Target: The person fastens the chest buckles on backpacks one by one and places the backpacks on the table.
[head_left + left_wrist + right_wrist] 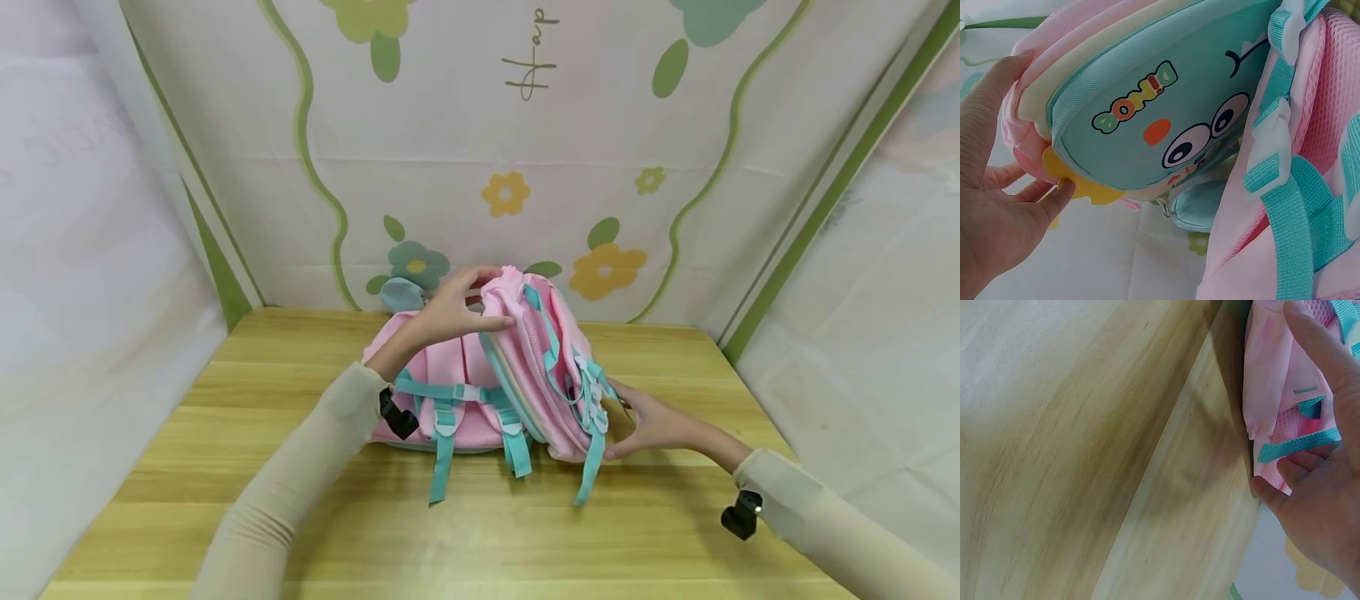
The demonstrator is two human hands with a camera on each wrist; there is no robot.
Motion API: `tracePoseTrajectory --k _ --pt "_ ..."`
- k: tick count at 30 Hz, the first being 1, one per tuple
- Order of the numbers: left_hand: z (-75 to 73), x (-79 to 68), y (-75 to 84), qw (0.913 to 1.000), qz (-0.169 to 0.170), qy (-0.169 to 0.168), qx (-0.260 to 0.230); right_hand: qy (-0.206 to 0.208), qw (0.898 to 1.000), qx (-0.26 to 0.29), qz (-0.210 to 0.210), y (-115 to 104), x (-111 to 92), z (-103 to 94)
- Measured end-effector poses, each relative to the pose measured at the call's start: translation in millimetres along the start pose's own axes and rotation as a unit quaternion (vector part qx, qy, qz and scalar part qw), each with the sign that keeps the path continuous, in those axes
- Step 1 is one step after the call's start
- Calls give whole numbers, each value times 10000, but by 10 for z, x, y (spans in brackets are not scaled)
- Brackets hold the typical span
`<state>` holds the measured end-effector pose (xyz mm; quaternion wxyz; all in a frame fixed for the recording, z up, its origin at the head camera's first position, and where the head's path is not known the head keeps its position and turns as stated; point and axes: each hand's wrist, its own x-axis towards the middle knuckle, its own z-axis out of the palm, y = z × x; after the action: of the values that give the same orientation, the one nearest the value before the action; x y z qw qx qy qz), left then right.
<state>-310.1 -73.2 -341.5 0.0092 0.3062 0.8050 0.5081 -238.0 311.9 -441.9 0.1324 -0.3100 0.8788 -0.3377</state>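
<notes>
A pink child's backpack (525,367) with a rainbow-edged teal cartoon front leans tilted on the table. My left hand (452,310) holds it by the top, thumb on the pink side and fingers at the yellow frill (1088,184). Low on its strap side, my right hand (652,421) spreads its thumb and fingers against the bag, close to a teal strap (1297,445). A second pink backpack (447,367) with teal straps stands just left, partly behind the first; a small teal pouch (1197,206) dangles near the bags.
Both backpacks are on a wooden table (480,542), near its back edge. Behind it hangs a white floral cloth (540,133); more cloth walls stand at left and right. Loose teal strap ends (441,475) trail onto the wood in front.
</notes>
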Motion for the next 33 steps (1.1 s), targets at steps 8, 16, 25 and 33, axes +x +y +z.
tracePoseTrajectory --k 8,16,25,33 --pt "35 -9 -33 9997 -49 -23 -250 -80 9999 -114 68 1 -53 -15" --pt "102 -38 -82 9995 -140 -50 -262 60 9994 -327 9 67 -134 -102" --pt "232 -90 -170 9995 -228 -153 -180 8 9991 -328 267 150 -260 -180" --pt "388 -147 -198 9985 -434 -262 -226 -61 9968 -663 441 204 -368 -292"
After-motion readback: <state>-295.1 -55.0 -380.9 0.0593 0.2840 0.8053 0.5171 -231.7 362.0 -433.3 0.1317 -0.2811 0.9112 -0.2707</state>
